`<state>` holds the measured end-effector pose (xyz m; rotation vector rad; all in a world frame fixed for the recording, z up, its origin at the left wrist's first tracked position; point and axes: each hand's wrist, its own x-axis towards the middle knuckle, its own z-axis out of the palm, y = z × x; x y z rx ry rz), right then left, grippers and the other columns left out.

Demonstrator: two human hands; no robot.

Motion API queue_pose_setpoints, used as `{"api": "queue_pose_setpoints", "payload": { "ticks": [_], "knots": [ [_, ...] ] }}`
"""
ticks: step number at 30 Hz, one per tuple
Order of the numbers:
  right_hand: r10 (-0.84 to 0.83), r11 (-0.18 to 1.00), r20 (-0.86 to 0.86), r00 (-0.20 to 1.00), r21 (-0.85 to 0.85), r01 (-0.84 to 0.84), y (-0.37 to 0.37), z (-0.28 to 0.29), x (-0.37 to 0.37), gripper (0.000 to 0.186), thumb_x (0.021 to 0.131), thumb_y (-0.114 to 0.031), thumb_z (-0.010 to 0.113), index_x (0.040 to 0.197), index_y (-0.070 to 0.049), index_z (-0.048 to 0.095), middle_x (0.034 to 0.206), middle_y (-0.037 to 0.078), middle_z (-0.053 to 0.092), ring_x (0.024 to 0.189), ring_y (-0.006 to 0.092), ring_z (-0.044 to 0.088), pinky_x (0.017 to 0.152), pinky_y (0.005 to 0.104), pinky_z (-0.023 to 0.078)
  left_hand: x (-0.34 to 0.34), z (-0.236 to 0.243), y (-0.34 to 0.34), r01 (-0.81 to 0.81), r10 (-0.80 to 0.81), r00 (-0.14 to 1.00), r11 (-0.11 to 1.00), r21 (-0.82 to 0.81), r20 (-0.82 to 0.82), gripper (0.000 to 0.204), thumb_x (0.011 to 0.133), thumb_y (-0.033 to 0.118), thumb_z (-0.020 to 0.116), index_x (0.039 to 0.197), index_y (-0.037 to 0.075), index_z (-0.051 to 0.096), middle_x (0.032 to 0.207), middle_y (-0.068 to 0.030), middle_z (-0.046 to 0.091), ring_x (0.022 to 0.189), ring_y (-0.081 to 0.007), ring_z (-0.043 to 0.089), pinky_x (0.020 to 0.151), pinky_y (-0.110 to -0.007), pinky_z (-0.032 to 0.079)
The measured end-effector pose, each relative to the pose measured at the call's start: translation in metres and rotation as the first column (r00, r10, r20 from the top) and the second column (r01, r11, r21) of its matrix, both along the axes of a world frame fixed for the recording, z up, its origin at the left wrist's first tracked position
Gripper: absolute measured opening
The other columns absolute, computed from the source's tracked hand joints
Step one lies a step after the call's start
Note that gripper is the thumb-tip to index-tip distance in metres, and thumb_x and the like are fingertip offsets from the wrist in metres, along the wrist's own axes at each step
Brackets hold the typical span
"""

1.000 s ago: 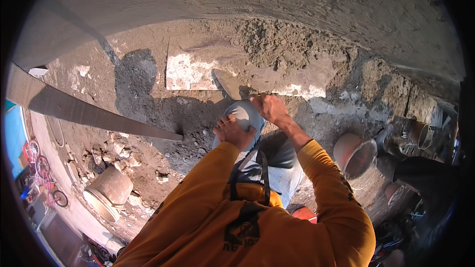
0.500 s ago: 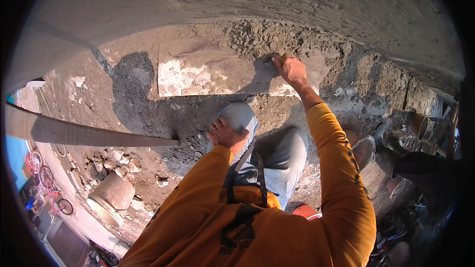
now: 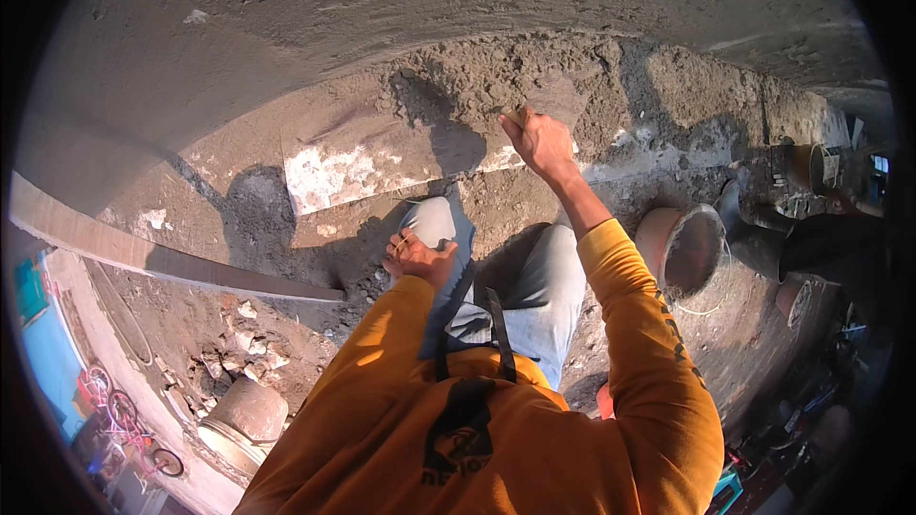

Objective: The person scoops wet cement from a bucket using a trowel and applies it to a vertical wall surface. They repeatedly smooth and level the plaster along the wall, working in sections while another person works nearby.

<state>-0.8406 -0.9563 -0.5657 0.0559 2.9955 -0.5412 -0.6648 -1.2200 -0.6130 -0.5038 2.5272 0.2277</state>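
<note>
My right hand (image 3: 542, 145) is closed around a small tool with a yellowish handle (image 3: 518, 117); its working end is hidden. It is over the right part of a long board (image 3: 334, 175), which lies at the foot of a grey plastered wall (image 3: 315, 10). Crumbly wet mortar (image 3: 477, 76) is heaped along the board's far side, just beyond this hand. My left hand (image 3: 423, 259) is by my left knee (image 3: 431, 221), its fingers loosely bent and apart, with nothing plainly held.
A mortar-stained bucket (image 3: 682, 250) stands to the right, near another person's dark boot and leg (image 3: 825, 248). From the left a long plank (image 3: 181, 262) reaches toward my knee. Broken rubble (image 3: 243, 343) and a tipped bucket (image 3: 250, 412) are at lower left, beyond them a pink bicycle (image 3: 119, 420).
The view has shifted, bringing the right-hand bucket more fully into sight. My left hand's fingers, spread over the knee before, are now bent beside it. My right hand keeps its grip over the board.
</note>
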Motion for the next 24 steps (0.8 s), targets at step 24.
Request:
{"api": "queue_pose_setpoints", "payload": {
  "ticks": [24],
  "knots": [
    [-0.941,0.010,0.290,0.176,-0.494,0.869,0.231,0.048,0.385,0.059,0.099,-0.053,0.061,0.070,-0.002,0.060,0.058,0.011,0.060,0.042,0.0266,0.057,0.042,0.0421,0.044,0.000,0.054,0.027,0.065,-0.065,0.997,0.998,-0.002,0.031,0.097,0.081,0.058,0.071,0.151,-0.001,0.039,0.153,-0.0242,0.042,0.144,-0.0384,0.041,0.115,-0.057,0.034]
  ]
}}
